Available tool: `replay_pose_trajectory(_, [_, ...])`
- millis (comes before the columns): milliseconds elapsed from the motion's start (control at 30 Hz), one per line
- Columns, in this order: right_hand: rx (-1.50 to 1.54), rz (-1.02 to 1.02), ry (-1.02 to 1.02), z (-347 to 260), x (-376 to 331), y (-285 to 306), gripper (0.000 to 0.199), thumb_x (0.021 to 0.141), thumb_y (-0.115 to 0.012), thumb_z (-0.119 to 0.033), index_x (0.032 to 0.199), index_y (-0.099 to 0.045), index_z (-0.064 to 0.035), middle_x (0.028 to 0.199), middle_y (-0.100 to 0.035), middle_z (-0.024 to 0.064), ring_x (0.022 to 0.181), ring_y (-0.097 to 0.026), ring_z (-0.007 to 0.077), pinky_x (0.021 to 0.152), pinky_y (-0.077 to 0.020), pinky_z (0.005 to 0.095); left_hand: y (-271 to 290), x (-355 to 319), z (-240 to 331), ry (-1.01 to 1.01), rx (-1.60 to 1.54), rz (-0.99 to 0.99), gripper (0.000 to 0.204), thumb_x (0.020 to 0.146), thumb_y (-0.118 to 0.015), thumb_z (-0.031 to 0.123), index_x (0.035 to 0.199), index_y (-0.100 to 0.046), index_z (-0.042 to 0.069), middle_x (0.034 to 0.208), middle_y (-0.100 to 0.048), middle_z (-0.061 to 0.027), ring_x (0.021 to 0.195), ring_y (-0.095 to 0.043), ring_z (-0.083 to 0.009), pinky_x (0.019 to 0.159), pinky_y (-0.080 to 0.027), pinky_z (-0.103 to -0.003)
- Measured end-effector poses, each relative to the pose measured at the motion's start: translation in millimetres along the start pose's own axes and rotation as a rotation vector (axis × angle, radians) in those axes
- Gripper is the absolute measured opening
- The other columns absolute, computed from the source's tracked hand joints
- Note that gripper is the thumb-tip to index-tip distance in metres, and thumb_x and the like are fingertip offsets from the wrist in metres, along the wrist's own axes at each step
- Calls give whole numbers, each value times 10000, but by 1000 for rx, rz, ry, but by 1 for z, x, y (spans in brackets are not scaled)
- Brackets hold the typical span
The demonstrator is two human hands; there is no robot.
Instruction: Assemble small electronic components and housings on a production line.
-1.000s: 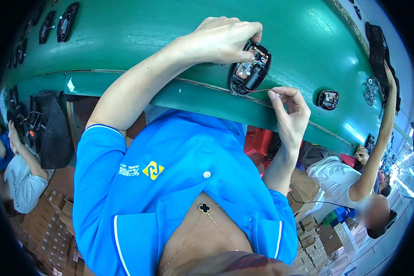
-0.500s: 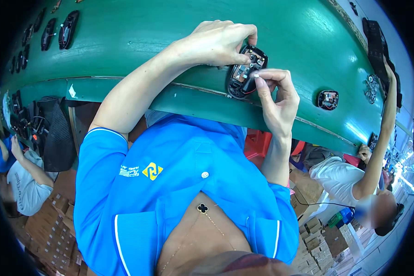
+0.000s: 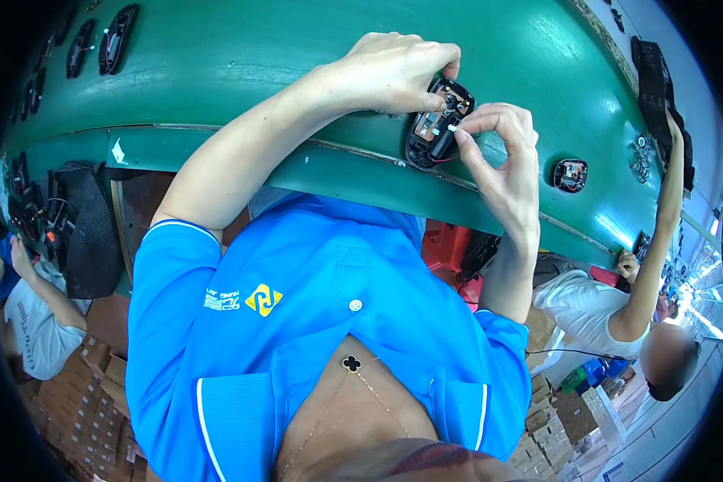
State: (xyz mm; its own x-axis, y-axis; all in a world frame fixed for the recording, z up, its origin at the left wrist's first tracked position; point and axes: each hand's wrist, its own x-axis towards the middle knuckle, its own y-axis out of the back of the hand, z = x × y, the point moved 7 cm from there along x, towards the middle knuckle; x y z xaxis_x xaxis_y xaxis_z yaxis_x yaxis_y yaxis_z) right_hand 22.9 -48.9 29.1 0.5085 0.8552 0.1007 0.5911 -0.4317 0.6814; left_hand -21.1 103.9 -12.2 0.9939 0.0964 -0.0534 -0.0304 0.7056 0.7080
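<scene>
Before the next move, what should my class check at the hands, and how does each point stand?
1. Left hand gripping the black housing: ok, thumb on its near face.
2. Housing's open side showing: ok, inner parts are visible.
3. Right hand holding the small white connector: ok, at its fingertips.
4. Connector seated: cannot tell, too small.
5. Second black unit clear of both hands: ok, lying apart on the green table.

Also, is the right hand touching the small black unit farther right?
No: the right hand pinches a white connector over the larger black device, apart from the small unit.
</scene>
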Motion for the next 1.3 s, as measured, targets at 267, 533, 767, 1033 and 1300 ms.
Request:
replay_pose_trajectory(267, [40,86,-57,11,-5,-11,98,832,-729,-84,920,-686,-84,1027,-665,52,1031,-539,215,987,-344,361,2,-1,0,-28,-57,-6,300,874,-728,272,1100,-678,82,677,-667,-27,535,-593,-191,513,-434,-317])
replay_pose_trajectory(533, [59,214,-76,13,-13,-16,106,871,-701,-43,969,-665,-62,1051,-659,89,1014,-559,247,953,-437,359,19,-22,14,-84,-265,172,254,923,-675,303,856,-722,62,721,-692,-44,600,-604,-210,553,-477,-338])
replay_pose_trajectory(767, [175,254,-108,17,-14,-26,79,926,-694,-71,989,-653,-48,1082,-638,103,1012,-556,246,960,-440,364,9,-26,18,-114,-303,49,244,929,-637,258,838,-707,43,728,-704,-79,599,-623,-260,557,-492,-380])
replay_pose_trajectory(1033, [114,291,-93,15,-14,-28,96,935,-715,-119,1000,-676,-62,1083,-630,104,1055,-561,242,976,-438,378,7,-30,12,-182,-263,90,194,924,-634,212,885,-703,35,756,-708,-92,625,-636,-274,561,-491,-393])
replay_pose_trajectory(1300, [66,310,-113,15,-17,-25,73,929,-721,-118,983,-698,-75,1065,-639,92,1106,-560,249,987,-436,385,5,-30,12,-265,-268,153,138,916,-650,175,939,-696,47,856,-710,-83,681,-642,-280,604,-503,-396])
